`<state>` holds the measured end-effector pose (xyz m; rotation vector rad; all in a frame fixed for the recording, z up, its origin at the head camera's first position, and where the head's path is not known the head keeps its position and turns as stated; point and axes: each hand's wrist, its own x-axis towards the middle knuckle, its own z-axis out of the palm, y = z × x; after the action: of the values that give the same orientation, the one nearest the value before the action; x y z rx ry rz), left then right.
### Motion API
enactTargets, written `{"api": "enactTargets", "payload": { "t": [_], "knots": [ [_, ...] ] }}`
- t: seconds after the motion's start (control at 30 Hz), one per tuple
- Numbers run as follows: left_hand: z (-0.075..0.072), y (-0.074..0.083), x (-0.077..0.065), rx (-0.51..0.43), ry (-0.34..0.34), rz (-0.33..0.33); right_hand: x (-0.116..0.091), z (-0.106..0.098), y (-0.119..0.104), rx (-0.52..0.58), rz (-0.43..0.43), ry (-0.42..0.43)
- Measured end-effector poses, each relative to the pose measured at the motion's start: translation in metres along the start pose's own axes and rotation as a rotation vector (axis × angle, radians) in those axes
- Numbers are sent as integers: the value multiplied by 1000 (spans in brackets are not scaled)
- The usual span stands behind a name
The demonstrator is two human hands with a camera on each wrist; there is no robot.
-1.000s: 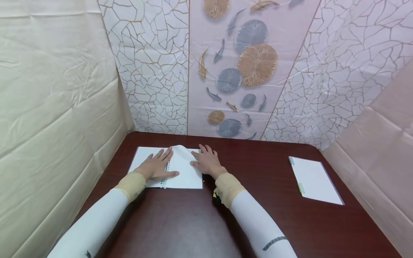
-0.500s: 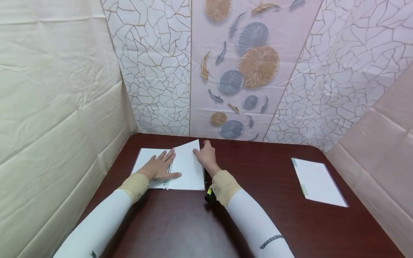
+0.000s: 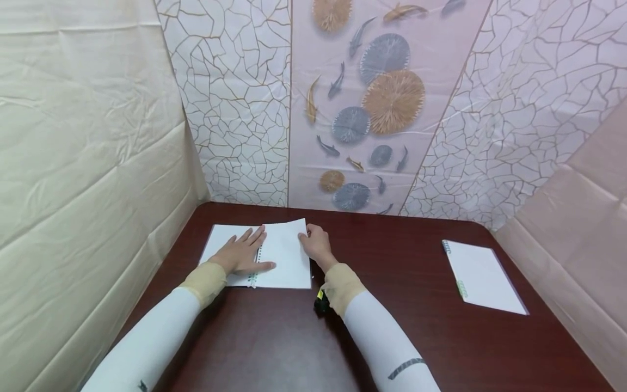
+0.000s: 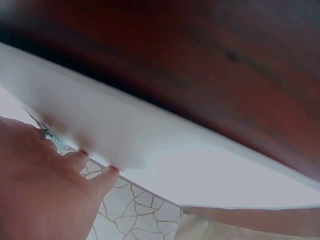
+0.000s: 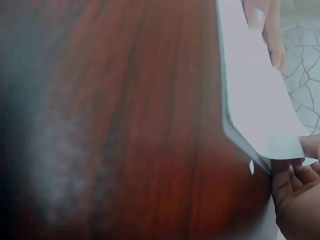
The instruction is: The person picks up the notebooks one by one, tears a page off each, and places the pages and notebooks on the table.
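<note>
An open spiral notebook [image 3: 286, 267] with blank white pages lies on the dark red table. My left hand [image 3: 242, 256] rests across its binding, fingers spread on the left page and thumb over the right one. At the far right corner my right hand [image 3: 318, 245] pinches the edge of a page [image 5: 255, 100]. The right wrist view shows the thumb above the curled paper and the other fingers beneath it. Green binding rings [image 3: 252, 279] show at the near end of the spine. In the left wrist view, fingertips of the left hand [image 4: 50, 175] touch the white paper.
A second spiral notebook [image 3: 485, 277] lies at the table's right side. Under my right wrist is a small black object [image 3: 320, 306] with a yellow mark. A tiny white scrap [image 5: 252, 167] is beside the open notebook. Patterned cloth [image 3: 235, 109] hangs behind the table.
My right hand has taken hold of the page's far right corner. The page, first bulging near the spine, rose and has come down flatter to the right. The left hand stays put.
</note>
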<state>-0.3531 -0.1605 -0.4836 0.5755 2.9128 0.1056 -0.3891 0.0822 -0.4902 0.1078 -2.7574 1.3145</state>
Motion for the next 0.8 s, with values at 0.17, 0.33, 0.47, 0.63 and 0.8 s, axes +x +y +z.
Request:
{"api": "enactTargets", "payload": {
  "t": [0.17,0.33,0.47,0.63,0.8],
  "knots": [
    [-3,2,0,17,-3,-7,-1,-2,4,25,-19,-24],
    [-3,3,0,5,-18,-2,-2,-3,10,67,-23,-44],
    [-2,3,0,-10,-15,7,-1,-4,14,79,-27,-58],
    [0,1,1,3,-11,5,-2,-9,17,83,-75,-81],
    [1,1,1,-6,-6,11,-6,-13,22,177,-57,-120]
  ]
}}
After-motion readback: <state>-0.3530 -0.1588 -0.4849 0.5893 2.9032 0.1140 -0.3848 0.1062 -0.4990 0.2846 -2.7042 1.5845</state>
